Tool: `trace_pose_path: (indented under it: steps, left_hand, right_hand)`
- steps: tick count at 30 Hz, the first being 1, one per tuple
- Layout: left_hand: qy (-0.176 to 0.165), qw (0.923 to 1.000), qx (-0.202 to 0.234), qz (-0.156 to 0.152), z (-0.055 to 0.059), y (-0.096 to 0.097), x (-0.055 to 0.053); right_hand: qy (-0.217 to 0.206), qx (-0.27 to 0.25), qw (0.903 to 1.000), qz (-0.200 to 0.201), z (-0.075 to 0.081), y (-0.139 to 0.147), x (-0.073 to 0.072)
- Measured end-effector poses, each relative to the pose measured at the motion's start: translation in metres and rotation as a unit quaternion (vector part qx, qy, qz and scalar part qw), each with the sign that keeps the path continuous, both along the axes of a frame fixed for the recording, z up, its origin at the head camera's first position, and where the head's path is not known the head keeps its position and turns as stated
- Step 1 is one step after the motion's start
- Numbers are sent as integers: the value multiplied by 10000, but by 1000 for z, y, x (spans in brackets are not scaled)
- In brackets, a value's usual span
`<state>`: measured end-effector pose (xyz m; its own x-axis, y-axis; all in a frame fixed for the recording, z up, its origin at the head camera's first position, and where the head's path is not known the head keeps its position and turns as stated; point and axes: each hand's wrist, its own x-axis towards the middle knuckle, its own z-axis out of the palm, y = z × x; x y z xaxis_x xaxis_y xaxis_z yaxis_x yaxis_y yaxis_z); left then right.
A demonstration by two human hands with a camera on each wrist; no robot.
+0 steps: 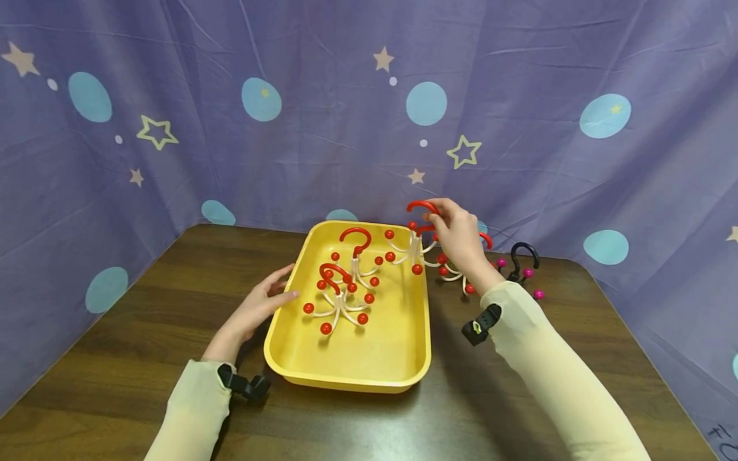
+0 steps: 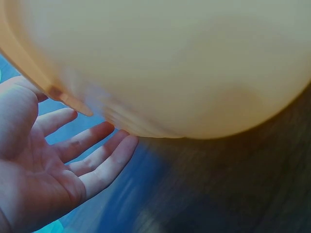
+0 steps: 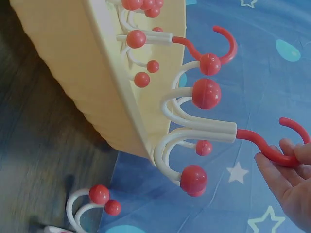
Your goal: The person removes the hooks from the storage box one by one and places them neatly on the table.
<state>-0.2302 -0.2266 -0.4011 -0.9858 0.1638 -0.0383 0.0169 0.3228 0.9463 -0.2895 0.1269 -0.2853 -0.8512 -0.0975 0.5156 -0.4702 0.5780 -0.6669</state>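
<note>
My right hand grips the red hook of a hanger with curved white arms ending in red balls. That hanger hangs upright near the far right rim of the yellow tray; the right wrist view shows its white stem below the fingers. Over the tray's left rim lies the thumb of my left hand, and its fingers touch the outer wall. Two similar hangers stand inside the tray, one nearer and one farther, their red hooks up.
On the table, right of the tray, more white-armed hangers with red balls are partly hidden by my right hand. Beside them is a black hanger with pink balls. A purple curtain hangs behind the table.
</note>
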Motion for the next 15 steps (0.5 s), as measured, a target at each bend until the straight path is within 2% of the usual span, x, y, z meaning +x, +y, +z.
trace_pose_path:
  steps: [5,12,15]
  left_hand:
    - [2,10000,21,-15,0,0,1]
    - [24,10000,16,24,0,0,0]
    - [17,10000,10,30,0,0,0]
  right_hand:
    - [165,49,9998,-41,1,11,5]
    - [90,190,9997,-129,1,27,16]
    - [254,197,9994,-105,-1,33,19]
